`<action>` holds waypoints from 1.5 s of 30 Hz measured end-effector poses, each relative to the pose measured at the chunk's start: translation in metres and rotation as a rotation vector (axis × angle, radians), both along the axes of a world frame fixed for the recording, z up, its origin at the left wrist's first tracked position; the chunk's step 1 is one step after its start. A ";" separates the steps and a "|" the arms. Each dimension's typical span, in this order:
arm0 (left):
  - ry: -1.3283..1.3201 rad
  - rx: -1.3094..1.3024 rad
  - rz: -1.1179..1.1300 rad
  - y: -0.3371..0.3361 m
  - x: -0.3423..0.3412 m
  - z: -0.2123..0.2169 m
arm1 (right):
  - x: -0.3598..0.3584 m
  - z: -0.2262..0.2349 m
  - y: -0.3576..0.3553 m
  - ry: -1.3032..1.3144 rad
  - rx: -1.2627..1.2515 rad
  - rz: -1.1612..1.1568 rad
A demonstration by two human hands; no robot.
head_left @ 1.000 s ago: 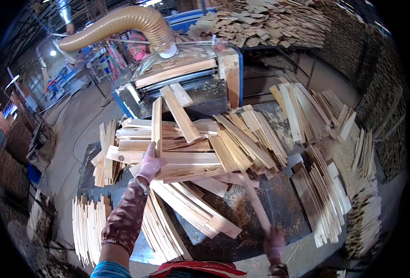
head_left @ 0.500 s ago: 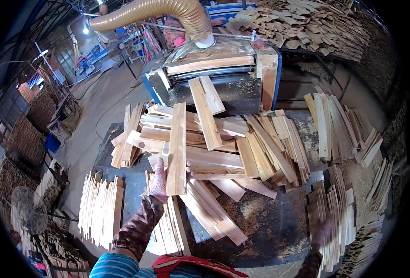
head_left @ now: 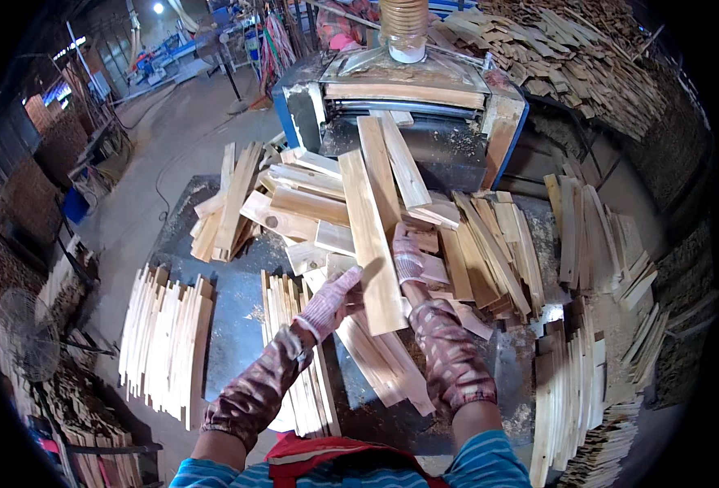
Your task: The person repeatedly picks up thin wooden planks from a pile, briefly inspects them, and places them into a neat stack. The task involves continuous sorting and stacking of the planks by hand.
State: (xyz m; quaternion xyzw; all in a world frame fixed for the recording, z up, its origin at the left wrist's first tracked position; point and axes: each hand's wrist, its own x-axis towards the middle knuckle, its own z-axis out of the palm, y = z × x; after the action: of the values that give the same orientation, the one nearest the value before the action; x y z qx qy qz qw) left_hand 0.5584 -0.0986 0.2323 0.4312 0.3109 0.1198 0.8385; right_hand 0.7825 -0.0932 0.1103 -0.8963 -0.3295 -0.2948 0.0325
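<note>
A long pale wooden board (head_left: 373, 252) slants across the middle of the view, above a jumbled heap of boards (head_left: 315, 203). At its lower left edge is my left hand (head_left: 331, 307), in a light knitted glove, closed on it. My right hand (head_left: 409, 256), gloved the same way, is closed against its right edge; its fingertips are partly hidden. Beyond it, another board (head_left: 381, 167) and a paler one (head_left: 406, 159) lean toward the machine's mouth. Under my wrists, more loose boards (head_left: 384, 370) rest on the dark table.
A blue-sided planer-like machine (head_left: 404, 89) with a ribbed hose (head_left: 405, 24) stands ahead. Neat board stacks (head_left: 164, 342) line the table's left, with others (head_left: 571, 390) at right. A huge wood pile (head_left: 555, 61) rises at back right. A fan (head_left: 28, 335) stands at far left.
My right hand has come from the right-hand stack to the board's right edge. The board in my left hand has shifted right and tilted. The whole view has also shifted.
</note>
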 end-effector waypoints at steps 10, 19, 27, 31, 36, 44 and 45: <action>-0.097 -0.321 0.363 -0.021 -0.013 -0.012 | -0.117 0.090 -0.140 0.857 0.152 0.383; -0.876 -0.601 -0.047 -0.026 -0.053 -0.010 | -0.181 0.142 -0.194 1.595 0.910 0.431; -1.529 -0.745 -0.111 -0.015 -0.074 -0.042 | -0.226 0.143 -0.229 2.580 1.202 0.594; -1.258 -0.742 0.181 -0.026 -0.105 -0.053 | -0.233 0.135 -0.228 2.651 1.277 0.612; -1.004 -0.488 0.273 -0.024 -0.144 -0.016 | -0.240 0.141 -0.224 2.721 1.259 0.622; -0.568 -0.347 0.130 -0.014 -0.246 -0.020 | -0.247 0.143 -0.223 2.821 1.519 0.681; -0.363 -0.137 0.222 -0.019 -0.262 -0.007 | -0.248 0.149 -0.227 2.809 1.623 0.608</action>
State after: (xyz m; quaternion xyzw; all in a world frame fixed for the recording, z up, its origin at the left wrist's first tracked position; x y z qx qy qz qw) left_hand 0.2959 -0.1173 0.2253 0.3078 0.2079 0.2658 0.8896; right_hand 0.5343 -0.3200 0.2596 0.1024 -0.0337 -0.6285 -0.7703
